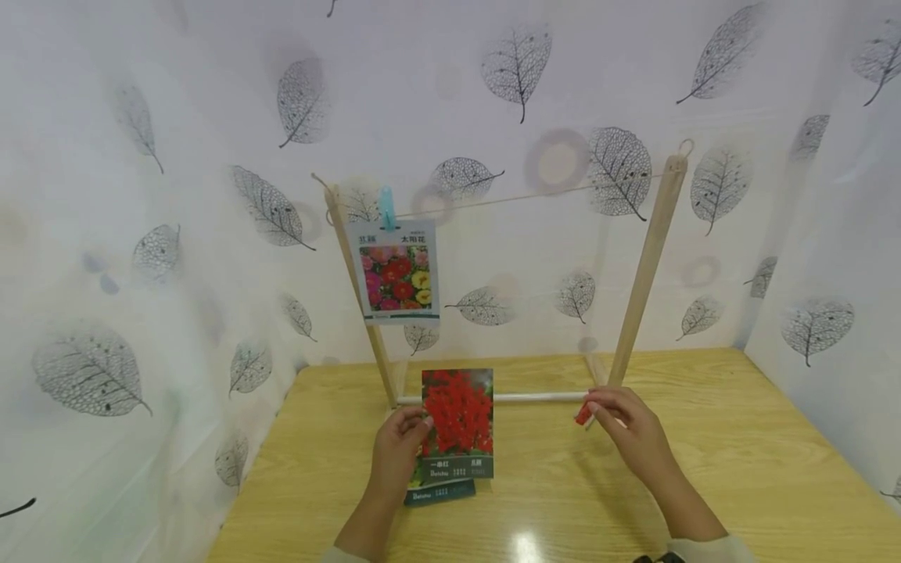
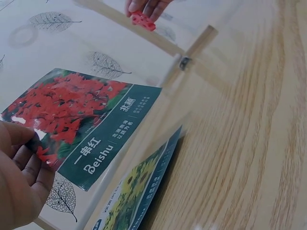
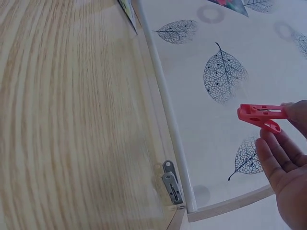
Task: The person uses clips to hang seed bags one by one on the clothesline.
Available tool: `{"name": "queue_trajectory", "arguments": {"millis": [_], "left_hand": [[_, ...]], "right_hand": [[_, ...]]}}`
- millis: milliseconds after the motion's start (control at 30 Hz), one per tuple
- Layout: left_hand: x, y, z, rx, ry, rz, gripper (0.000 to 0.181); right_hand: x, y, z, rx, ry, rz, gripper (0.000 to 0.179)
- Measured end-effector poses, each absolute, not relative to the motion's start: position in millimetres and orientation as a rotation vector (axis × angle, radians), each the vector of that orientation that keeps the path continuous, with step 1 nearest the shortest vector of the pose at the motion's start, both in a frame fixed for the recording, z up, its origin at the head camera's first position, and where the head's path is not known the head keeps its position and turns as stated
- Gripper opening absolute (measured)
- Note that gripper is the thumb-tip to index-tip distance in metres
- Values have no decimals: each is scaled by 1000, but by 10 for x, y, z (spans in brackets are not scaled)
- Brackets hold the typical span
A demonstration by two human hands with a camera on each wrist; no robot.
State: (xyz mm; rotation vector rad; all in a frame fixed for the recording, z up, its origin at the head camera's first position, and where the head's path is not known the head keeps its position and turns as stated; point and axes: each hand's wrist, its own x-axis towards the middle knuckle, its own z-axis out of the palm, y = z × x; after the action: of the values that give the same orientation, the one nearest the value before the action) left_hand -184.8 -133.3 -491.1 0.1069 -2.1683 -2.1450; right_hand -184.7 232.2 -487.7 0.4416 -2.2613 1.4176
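Note:
My left hand (image 1: pixel 397 450) pinches the left edge of a seed packet (image 1: pixel 457 414) printed with red flowers, held up above the table. Between the thumb and fingers of my right hand (image 1: pixel 633 430) is a red plastic clothespin (image 3: pixel 261 114), near the frame's right foot. A second packet (image 1: pixel 399 274), with mixed flowers, hangs at the left of a string (image 1: pixel 521 197) from a blue clothespin (image 1: pixel 386 208). Lower down, partly hidden behind the held packet, is a packet with yellow flowers (image 2: pixel 127 196).
The string spans two wooden posts (image 1: pixel 647 266), joined low down by a white rod (image 1: pixel 542 397). A grey clothespin (image 3: pixel 171 183) sits by the frame's corner. Leaf-patterned sheeting (image 1: pixel 211 94) surrounds the wood-grain table (image 1: pixel 746 453) at the back and sides.

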Motion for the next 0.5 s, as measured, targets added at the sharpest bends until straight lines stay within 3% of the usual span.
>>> {"name": "queue_trajectory", "arguments": {"millis": [500], "left_hand": [[-1858,-1366,-4849,82,-2151,-2197,29]], "right_hand": [[-1847,2341,-4777,453,-2264,1405,22]]}}
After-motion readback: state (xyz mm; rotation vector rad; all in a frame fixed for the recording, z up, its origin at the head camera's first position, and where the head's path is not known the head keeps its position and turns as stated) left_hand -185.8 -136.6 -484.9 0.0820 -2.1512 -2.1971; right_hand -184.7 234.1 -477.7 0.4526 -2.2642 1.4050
